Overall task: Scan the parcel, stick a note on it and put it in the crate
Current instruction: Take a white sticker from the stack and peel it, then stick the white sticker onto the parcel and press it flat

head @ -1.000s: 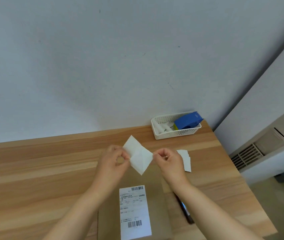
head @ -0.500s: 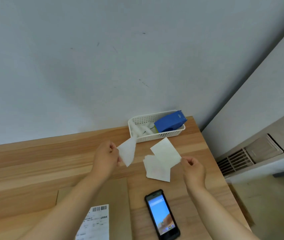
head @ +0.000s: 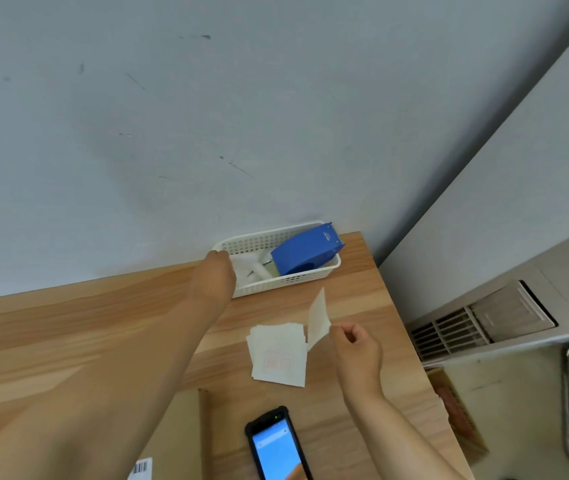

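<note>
The brown cardboard parcel (head: 179,441) lies at the bottom edge, and a corner of its white barcode label (head: 142,467) shows. My right hand (head: 356,344) pinches one white note (head: 317,318) by its lower corner and holds it upright above the table, just right of a stack of white notes (head: 278,355). My left hand (head: 213,271) reaches over the left end of the white basket (head: 286,279). Its fingers are hidden, with a white scrap of paper (head: 244,264) right beside them inside the basket. A handheld scanner (head: 276,445) lies screen up, lit blue, beside the parcel.
A blue tape dispenser (head: 305,252) and white tubes sit in the basket against the wall. The wooden table (head: 68,341) ends close to the right. Beyond that edge a brown box (head: 458,415) stands on the floor below a wall vent (head: 477,322).
The two paper pieces came apart. My left hand carried its piece up and right to the basket. My right hand kept the note near the stack. The view swung right.
</note>
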Action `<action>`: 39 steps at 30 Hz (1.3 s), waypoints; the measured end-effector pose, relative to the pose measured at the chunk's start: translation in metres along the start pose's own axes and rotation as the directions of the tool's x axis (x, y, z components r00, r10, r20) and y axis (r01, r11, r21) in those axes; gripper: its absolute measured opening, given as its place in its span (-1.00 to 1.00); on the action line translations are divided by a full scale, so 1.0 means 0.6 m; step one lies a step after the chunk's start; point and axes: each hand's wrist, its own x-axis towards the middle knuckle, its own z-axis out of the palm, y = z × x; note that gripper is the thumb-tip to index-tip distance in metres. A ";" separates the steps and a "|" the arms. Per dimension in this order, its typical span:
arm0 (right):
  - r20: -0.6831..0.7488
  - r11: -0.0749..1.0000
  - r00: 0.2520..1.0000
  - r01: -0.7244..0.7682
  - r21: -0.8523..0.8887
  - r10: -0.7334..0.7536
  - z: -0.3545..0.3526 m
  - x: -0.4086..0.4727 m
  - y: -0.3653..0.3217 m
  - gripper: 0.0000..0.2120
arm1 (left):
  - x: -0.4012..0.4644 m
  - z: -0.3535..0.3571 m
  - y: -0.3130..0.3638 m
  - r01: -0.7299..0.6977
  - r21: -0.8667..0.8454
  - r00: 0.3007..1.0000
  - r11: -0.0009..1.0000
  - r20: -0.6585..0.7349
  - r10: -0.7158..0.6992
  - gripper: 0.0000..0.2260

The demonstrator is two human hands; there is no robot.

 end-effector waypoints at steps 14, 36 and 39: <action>0.123 0.988 0.990 -0.082 0.132 0.066 0.050 -0.033 -0.040 -0.88 | -0.120 -0.019 0.012 -0.065 -0.295 0.997 0.953 0.028 0.077 -0.83; 0.255 0.986 0.967 -0.021 0.163 -0.022 0.194 -0.278 -0.065 -0.87 | -0.318 -0.120 -0.146 -0.115 -0.346 0.978 0.931 -0.204 0.044 -0.97; 0.181 0.992 0.982 0.038 0.117 -0.059 0.208 -0.297 -0.056 -0.87 | -0.332 -0.142 -0.181 0.046 -0.518 0.984 0.854 -0.123 -0.128 -0.96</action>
